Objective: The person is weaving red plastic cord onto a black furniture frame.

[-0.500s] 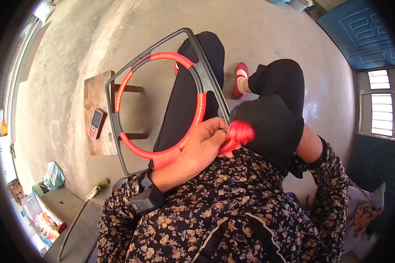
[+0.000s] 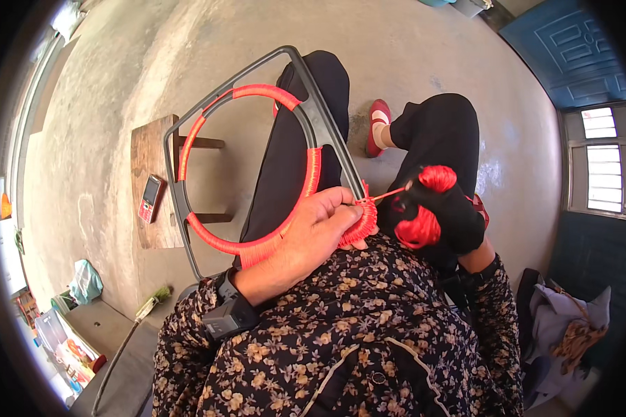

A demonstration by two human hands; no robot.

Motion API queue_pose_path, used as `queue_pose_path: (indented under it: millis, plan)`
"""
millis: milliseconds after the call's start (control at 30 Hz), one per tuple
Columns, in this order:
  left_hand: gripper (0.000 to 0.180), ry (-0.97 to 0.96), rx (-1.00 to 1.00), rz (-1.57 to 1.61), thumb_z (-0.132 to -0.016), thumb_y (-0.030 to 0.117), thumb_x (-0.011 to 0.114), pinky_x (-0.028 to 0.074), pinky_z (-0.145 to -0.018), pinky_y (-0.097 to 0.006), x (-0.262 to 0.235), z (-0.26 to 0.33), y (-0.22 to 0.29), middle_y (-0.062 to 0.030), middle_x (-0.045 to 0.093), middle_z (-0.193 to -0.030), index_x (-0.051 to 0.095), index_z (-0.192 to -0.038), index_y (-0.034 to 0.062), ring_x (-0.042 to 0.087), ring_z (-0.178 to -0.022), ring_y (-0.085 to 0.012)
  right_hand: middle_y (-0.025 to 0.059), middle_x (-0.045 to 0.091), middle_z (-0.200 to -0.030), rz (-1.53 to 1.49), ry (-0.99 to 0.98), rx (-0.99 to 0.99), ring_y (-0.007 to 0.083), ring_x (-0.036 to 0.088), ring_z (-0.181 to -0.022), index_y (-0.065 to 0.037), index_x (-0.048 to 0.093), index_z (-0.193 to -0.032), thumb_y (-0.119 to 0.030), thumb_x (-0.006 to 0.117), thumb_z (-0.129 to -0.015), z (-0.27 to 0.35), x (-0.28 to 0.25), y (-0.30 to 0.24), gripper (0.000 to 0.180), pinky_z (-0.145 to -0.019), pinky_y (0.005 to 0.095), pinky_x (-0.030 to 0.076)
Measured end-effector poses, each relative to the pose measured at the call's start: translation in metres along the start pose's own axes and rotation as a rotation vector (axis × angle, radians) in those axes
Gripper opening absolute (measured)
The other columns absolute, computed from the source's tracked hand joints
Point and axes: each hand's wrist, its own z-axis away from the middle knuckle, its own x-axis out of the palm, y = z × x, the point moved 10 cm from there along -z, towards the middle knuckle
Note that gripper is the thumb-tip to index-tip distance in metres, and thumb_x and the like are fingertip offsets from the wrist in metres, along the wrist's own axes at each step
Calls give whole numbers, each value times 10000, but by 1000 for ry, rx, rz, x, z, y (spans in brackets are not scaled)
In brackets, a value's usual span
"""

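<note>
A black frame (image 2: 326, 130) with an inner ring leans across my lap and left thigh. Stretches of the ring are wrapped in red thread (image 2: 266, 92); other stretches show bare black. My left hand (image 2: 311, 226) is closed on the frame's near right corner, thumb and fingers pinching beside a thick red-wrapped part (image 2: 359, 226). In a dark glove, my right hand (image 2: 444, 215) grips a bundle of red thread (image 2: 419, 229), which bulges out on both sides of the fingers. One taut strand runs from that bundle to the wrapped corner.
On the left, a small wooden stool (image 2: 153, 191) carries a red and black mobile phone (image 2: 151, 198). A brush (image 2: 153, 300) with a long handle lies at lower left, near a light blue plastic bag (image 2: 85, 281). Bags (image 2: 570, 323) stand at lower right.
My right hand has moved right, away from the frame's corner, drawing the red strand out taut. My left hand keeps its hold, and the frame has shifted slightly left.
</note>
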Motion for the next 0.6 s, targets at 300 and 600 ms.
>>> queue_pose_path:
  millis: [300, 600]
  plan:
    - [167, 41, -37, -60, -1034, 177, 597, 565, -625, -219, -4, -13, -9, -84, 708, -920, 607, -1041, 11, 674, -705, -97, 34, 561, -737, -421, -295, -222, 129, 526, -641, -26, 559, -920, -132, 560, -996, 6, 44, -18, 130, -628, 274, 426]
    - [188, -23, -35, 126, -1020, 209, 630, 563, -589, -222, 1, -18, 2, -83, 710, -848, 629, -989, 24, 662, -643, -97, 28, 550, -749, -388, -79, -259, 122, 522, -644, -32, 557, -1035, -97, 585, -984, 20, 30, -26, 87, -609, 264, 421]
